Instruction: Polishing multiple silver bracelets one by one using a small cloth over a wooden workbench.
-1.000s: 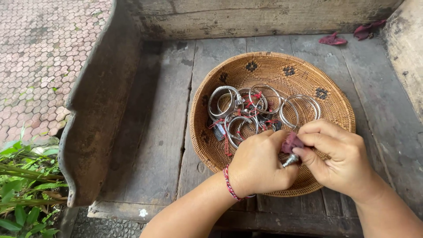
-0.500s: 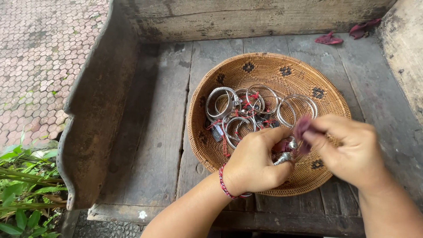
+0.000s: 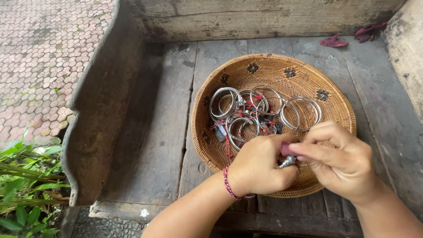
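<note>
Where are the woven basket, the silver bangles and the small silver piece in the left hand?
woven basket [image 3: 264, 66]: head view, bare far rim.
silver bangles [image 3: 224, 104]: head view, wide band at the pile's left.
small silver piece [image 3: 288, 162]: head view, end showing beside the left hand [image 3: 260, 165].

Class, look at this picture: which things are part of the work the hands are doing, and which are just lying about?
In the work:
- left hand gripping a small silver piece
- right hand pressing a small pink cloth against it
- woven basket with silver bangles tied with red thread

Lying about:
- red petals on the wooden bench
- green plants
- brick paving
</note>
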